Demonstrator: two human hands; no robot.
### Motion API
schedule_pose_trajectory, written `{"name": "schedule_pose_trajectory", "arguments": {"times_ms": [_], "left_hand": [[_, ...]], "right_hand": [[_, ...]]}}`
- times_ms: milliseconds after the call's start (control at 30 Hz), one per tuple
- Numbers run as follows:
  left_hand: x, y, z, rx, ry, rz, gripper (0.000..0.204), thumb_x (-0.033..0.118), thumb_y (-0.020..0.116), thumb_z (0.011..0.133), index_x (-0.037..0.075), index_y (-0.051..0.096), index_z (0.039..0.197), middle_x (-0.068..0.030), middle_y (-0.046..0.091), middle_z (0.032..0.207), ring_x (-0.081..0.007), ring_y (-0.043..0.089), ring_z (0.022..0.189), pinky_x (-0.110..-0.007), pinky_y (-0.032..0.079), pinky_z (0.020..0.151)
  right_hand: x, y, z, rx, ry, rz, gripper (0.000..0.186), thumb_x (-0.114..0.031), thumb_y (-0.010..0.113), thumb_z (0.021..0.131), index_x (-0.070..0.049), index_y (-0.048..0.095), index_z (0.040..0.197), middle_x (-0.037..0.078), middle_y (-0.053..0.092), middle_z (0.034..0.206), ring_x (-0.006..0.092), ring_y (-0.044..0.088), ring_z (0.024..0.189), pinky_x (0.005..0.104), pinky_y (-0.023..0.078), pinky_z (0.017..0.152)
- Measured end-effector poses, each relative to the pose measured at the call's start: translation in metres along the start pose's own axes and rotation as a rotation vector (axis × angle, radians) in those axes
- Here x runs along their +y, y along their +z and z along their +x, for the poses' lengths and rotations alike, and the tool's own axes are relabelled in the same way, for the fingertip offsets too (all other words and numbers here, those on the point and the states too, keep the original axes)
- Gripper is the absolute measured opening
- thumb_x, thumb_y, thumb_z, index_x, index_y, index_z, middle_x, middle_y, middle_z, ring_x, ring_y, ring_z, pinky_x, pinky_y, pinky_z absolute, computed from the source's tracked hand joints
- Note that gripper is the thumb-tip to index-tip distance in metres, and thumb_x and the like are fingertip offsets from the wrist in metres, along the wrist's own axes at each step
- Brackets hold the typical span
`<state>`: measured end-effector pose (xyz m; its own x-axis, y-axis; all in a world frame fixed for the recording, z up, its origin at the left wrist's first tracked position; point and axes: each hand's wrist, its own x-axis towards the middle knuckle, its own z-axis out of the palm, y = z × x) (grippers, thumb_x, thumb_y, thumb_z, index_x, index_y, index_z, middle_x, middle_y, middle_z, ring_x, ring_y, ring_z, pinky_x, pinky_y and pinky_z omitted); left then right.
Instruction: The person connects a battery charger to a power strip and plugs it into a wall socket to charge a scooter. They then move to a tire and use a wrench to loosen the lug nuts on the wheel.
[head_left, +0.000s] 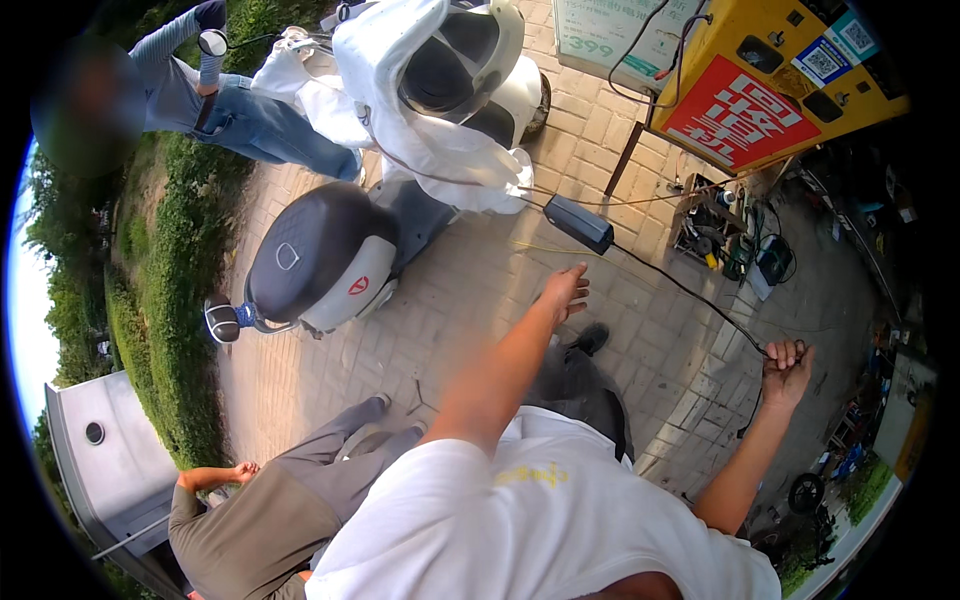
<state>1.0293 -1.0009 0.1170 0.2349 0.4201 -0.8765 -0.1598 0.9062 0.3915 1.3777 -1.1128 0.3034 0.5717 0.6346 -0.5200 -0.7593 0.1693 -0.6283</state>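
Right hand point(788, 372) grips black cable point(700, 297), left hand point(567, 291) loosely spread near the adapter point(580, 223) (scooter point(335, 250), crate point(685, 243) beyond).

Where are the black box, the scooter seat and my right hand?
Black box point(579, 223), head view: middle of its case.
Scooter seat point(322, 238), head view: its dark top.
Right hand point(788, 375), head view: middle, below the fingers.

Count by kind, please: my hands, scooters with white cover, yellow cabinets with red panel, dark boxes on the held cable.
Left hand and right hand: 2
Scooter: 1
Yellow cabinet: 1
Dark box: 1
Total: 5
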Motion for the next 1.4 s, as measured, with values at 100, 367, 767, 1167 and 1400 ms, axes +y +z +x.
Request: {"name": "schedule_pose_trajectory", "arguments": {"times_ms": [100,367,767,1167,1400], "left_hand": [[-0.01,0.044,-0.007,-0.218,-0.117,-0.205,0.08,0.054,0.051,0.083,0.003,0.023,0.138,-0.0167,0.036,0.137,-0.0301,0.036,0.125,-0.047,0.036,0.094],[0.008,0.112,-0.018,-0.374,-0.1,-0.32,0.054,0.042,0.049,0.088,0.008,0.04,0.129,-0.0103,0.05,0.123,-0.022,0.048,0.107,-0.04,0.038,0.089],[-0.02,0.165,0.008,-0.007,-0.226,-0.424,0.041,0.037,0.048,0.089,0.007,0.041,0.115,-0.0109,0.048,0.121,-0.026,0.052,0.103,-0.045,0.042,0.089],[0.011,0.23,0.053,-0.007,0.119,-0.511,0.02,0.017,0.04,0.091,0.01,0.048,0.074,-0.0002,0.049,0.061,-0.0127,0.044,0.056,-0.03,0.04,0.062],[0.042,0.232,0.044,-0.04,0.243,-0.581,0.02,0.013,0.043,0.084,0.01,0.051,0.066,-0.0018,0.054,0.059,-0.0147,0.051,0.053,-0.028,0.043,0.054]], "right_hand": [[-0.04,0.016,-0.019,-0.131,-0.062,-0.067,0.033,-0.03,0.04,0.096,-0.01,0.036,0.071,0.0,0.026,0.057,0.0109,0.023,0.048,0.0263,0.026,0.053],[-0.062,0.028,-0.052,-0.129,-0.1,-0.088,0.031,-0.031,0.043,0.095,-0.01,0.039,0.072,-0.001,0.027,0.056,0.0093,0.024,0.046,0.0252,0.025,0.05],[-0.064,0.02,-0.004,-0.108,0.138,0.072,0.041,-0.045,0.046,0.09,-0.009,0.044,0.072,-0.001,0.032,0.057,0.0133,0.03,0.052,0.0315,0.035,0.059],[-0.151,-0.066,0.153,-0.141,0.251,0.193,0.031,-0.036,0.047,0.092,-0.01,0.044,0.075,0.001,0.038,0.058,0.0154,0.039,0.052,0.0368,0.043,0.062],[-0.208,-0.135,0.276,-0.08,0.257,0.359,0.027,-0.031,0.043,0.094,-0.007,0.046,0.081,0.001,0.04,0.06,0.0176,0.043,0.053,0.0417,0.049,0.059]]}}
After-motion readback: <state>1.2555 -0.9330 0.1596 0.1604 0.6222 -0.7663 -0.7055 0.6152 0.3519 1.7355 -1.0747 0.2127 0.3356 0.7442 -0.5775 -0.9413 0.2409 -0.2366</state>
